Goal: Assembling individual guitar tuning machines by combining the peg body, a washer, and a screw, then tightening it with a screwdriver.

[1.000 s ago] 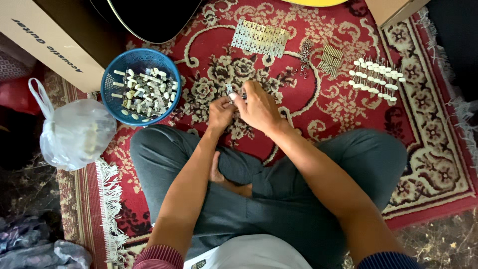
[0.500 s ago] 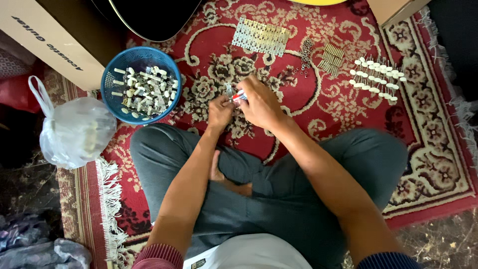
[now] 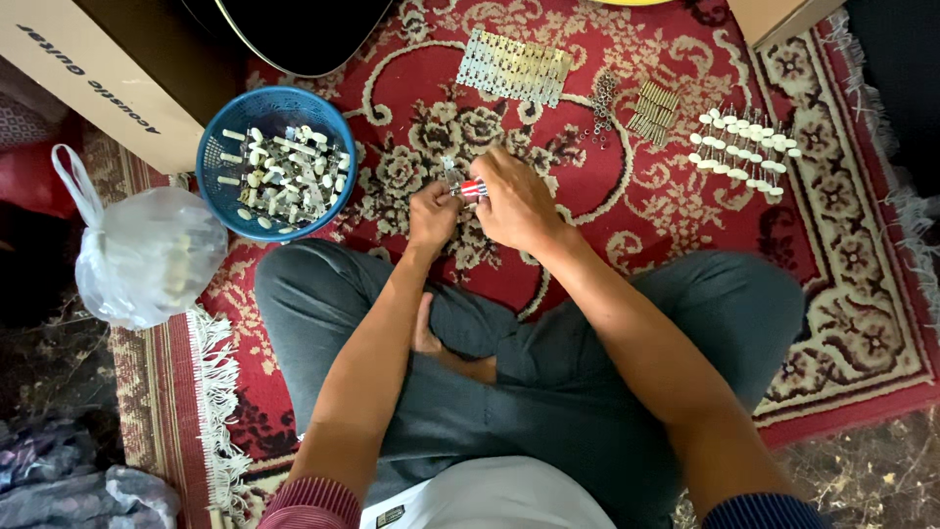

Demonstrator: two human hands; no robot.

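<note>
Screwdriver between both hands

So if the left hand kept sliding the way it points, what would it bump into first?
Probably the small metal part at the left hand's fingertips. Past that lies bare red rug, then the flat metal strips, though depth is hard to judge.

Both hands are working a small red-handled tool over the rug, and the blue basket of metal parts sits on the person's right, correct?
Not quite. The head view shows the blue basket on the person's left. The left hand and right hand do work the red-handled tool over the rug.
</note>
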